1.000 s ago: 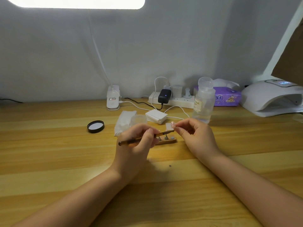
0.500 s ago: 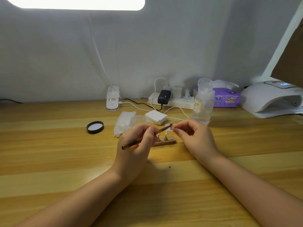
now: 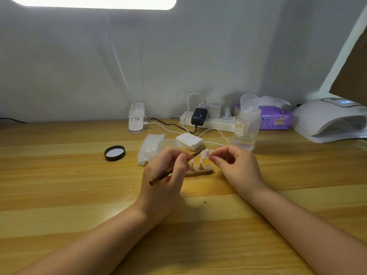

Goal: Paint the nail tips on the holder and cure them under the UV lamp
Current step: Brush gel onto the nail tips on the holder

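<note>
Gripping a brown-handled brush [image 3: 174, 167] in curled fingers, the left hand [image 3: 164, 175] angles its tip toward a small pink nail tip [image 3: 207, 153] pinched by the right hand [image 3: 236, 167] at the frame's centre. Just below sits the wooden holder [image 3: 200, 172] with two more tips on the table [image 3: 59, 185]. The white lamp [image 3: 327, 120] stands at the right edge.

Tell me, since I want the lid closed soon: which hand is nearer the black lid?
Left. The left hand, holding the brush, is just right of the black lid; the right hand, pinching a nail tip, is farther right, beyond the holder.
</note>
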`<state>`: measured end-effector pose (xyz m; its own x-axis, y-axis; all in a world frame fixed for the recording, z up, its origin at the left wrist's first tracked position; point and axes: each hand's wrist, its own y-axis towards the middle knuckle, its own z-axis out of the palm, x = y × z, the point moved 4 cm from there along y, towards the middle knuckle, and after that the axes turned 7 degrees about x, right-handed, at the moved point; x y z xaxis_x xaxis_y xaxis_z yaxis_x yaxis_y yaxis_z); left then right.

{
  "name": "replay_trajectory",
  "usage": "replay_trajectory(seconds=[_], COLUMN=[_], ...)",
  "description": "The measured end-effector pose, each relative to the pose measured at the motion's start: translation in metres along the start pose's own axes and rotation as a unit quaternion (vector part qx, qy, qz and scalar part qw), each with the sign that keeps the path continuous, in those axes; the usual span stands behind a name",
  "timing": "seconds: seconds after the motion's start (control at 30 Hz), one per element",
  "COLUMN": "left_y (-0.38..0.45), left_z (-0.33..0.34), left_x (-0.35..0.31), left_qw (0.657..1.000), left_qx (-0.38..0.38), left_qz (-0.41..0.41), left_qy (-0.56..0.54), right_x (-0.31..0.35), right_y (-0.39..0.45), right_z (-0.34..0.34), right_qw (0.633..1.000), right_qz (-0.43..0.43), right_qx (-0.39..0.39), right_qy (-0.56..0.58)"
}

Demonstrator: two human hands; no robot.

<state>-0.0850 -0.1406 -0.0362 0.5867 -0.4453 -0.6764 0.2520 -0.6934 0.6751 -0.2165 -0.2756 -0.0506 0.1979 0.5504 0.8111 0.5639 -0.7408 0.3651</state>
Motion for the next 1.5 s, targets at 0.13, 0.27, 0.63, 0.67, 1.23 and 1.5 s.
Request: replay_trajectory(seconds=[0.13,0.27,0.63,0.67,1.23,1.5], left_y=[0.0000,-0.0010,-0.0006,-0.0006,-0.0014,-0.0018], left_z=[0.0032,0.0044,0.0036,0.0033,0.0021,0.0010], left_x=[0.0011,0.0002,0.0019,0.0019,0.0028,0.0038], left_qw=[0.999,0.998,0.999,0.999,0.999,0.997], left_qx=[0.040,0.051,0.037,0.033,0.037,0.015], left_qz=[-0.011,0.002,-0.009,-0.010,-0.019,-0.051], left_qy=[0.024,0.033,0.009,0.005,-0.014,-0.063], right_x=[-0.0005,-0.0006,-0.0052,-0.0056,-0.0038,-0.0025], right_y=[0.0005,0.0006,0.0026,0.0027,0.0022,0.0013], right_z=[0.0003,0.0004,0.0008,0.0006,0.0011,0.0013], right_qw=[1.000,1.000,0.999,0.999,0.999,0.999], right_qz=[0.006,0.011,0.033,0.034,0.042,0.033], right_qx=[-0.005,-0.007,-0.011,-0.013,0.006,0.012], right_qy=[-0.007,-0.009,-0.008,-0.006,0.022,0.039])
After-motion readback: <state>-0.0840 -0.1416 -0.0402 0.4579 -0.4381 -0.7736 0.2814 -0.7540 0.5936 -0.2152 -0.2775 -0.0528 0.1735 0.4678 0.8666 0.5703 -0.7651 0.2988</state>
